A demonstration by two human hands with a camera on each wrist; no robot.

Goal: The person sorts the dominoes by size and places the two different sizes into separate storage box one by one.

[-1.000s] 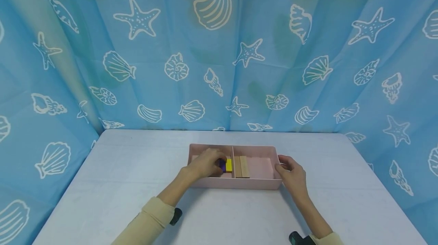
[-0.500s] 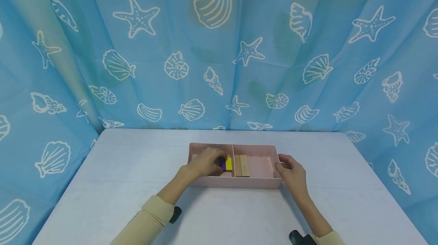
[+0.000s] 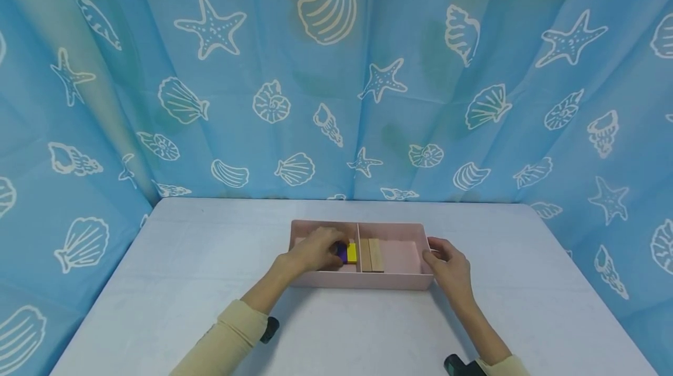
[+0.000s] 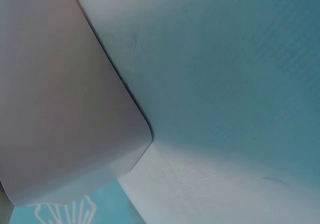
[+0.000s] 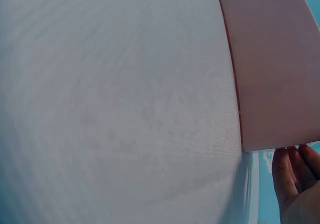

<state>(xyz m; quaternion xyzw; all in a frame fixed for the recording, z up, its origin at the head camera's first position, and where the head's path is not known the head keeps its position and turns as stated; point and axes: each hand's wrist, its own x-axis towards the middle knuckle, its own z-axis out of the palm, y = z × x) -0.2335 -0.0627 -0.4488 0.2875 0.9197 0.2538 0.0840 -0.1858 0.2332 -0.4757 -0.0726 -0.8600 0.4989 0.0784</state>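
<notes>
A pink two-compartment box (image 3: pixel 363 281) rests on the table, its long side toward me. My left hand (image 3: pixel 314 249) reaches into the left compartment, fingers and thumb curled round a purple block (image 3: pixel 342 252) at its back and front edges. The hand hides part of that block. Right against it lies a yellow block (image 3: pixel 351 253), beside the divider. My right hand (image 3: pixel 451 265) touches the box's right end from outside. In the right wrist view, the fingertips of the right hand (image 5: pixel 297 184) meet the end of the pink box (image 5: pixel 280 73), fingers fairly straight.
Two pale wooden strips (image 3: pixel 371 255) lie side by side in the right compartment, along the divider. A white cloth covers the table (image 3: pixel 210 306). Behind it hangs a blue curtain (image 3: pixel 326 72) with shell and starfish prints.
</notes>
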